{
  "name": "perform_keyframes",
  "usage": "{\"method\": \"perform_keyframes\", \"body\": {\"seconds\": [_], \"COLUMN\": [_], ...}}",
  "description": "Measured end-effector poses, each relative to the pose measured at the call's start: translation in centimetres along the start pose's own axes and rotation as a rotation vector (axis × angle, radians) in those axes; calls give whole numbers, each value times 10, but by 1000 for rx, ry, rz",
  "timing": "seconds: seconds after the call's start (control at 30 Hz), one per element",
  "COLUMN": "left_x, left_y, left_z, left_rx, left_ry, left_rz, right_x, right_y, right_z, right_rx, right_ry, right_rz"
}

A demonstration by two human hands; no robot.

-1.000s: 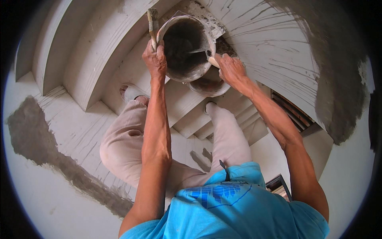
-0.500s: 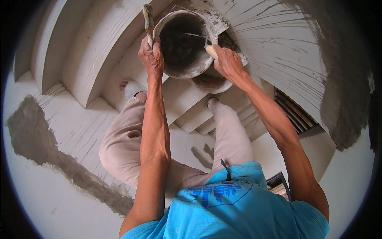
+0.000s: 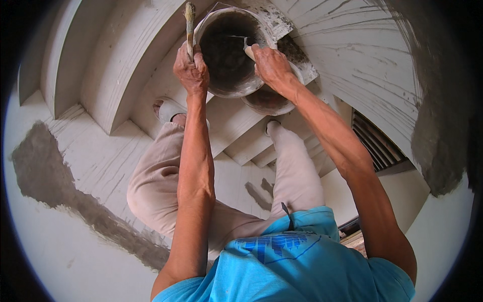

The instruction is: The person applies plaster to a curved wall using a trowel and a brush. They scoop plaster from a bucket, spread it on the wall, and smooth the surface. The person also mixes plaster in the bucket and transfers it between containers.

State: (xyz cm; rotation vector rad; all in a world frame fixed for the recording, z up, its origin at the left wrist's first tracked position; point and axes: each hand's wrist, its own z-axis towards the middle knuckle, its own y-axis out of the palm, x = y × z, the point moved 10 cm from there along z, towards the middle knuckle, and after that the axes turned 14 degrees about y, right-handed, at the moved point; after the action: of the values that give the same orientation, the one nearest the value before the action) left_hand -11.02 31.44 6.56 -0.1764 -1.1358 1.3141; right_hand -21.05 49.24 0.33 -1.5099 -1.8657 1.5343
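Your right hand (image 3: 274,65) has moved left and away from your belly since half a second ago, so it now reaches more over the mouth of the big bucket (image 3: 235,93). The tool (image 3: 249,52) with the pale handle went along with it. Your right fingers are wrapped around that handle, pressed shut, but you can't see all the tips. Its thin metal part sticks out past those fingers, to the left, inside the bucket. How much of it is down in the dark stuff, I can't tell.

Your left hand (image 3: 191,70) is at the left edge of the bucket. Its fingers are curled and pinch the brush (image 3: 189,27) by its handle, and the bristles point up, away from you, past the fingers. I can't tell if some left fingers hook over the edge too.

So the big bucket sits between your two sets of fingers. A smaller tub (image 3: 270,103) peeks out just under your right fingers, nearer to you. To the right of those fingers is a board (image 3: 306,69) with gray bits on it. Curved steps (image 3: 105,65) go up to the left of your left fingers. Far off to the right of your right fingers, a wide dark gray patch (image 3: 437,131) covers the wall.
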Motion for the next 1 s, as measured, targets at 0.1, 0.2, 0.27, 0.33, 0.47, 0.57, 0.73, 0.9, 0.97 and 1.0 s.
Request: {"method": "perform_keyframes", "body": {"seconds": [0.1, 0.2, 0.27, 0.33, 0.47, 0.57, 0.73, 0.9, 0.97, 1.0], "left_x": [0, -10, -8, 0, -2, 1, -11, -17, -12, -10], "left_y": [2, 2, 0, 2, 6, 4, 0, 1, 0, -1], "left_z": [0, -1, -3, -1, -1, -1, -4, -10, -9, -7], "left_rx": [0, -9, -9, 24, -3, -24, 12, -12, -13, -1], "left_ry": [-7, -39, -13, 6, -30, -13, -106, -117, -83, -86], "left_rz": [-19, -17, 0, -16, -49, -45, -90, -82, -62, -81], "right_x": [-22, -43, -50, -51, -58, -43, -32, 3, 4, 9], "right_y": [-7, -5, -5, -7, -7, 3, 8, 21, 8, 6], "right_z": [-4, -12, -26, -28, -33, -50, -53, -42, -44, -43], "right_rx": [64, 97, 108, 200, 66, 21, -134, -464, -396, -344], "right_ry": [-100, -209, -317, -415, -556, -585, -371, -13, -7, 3], "right_rz": [-61, -174, -217, -260, -372, -376, -138, 241, 330, 353]}}
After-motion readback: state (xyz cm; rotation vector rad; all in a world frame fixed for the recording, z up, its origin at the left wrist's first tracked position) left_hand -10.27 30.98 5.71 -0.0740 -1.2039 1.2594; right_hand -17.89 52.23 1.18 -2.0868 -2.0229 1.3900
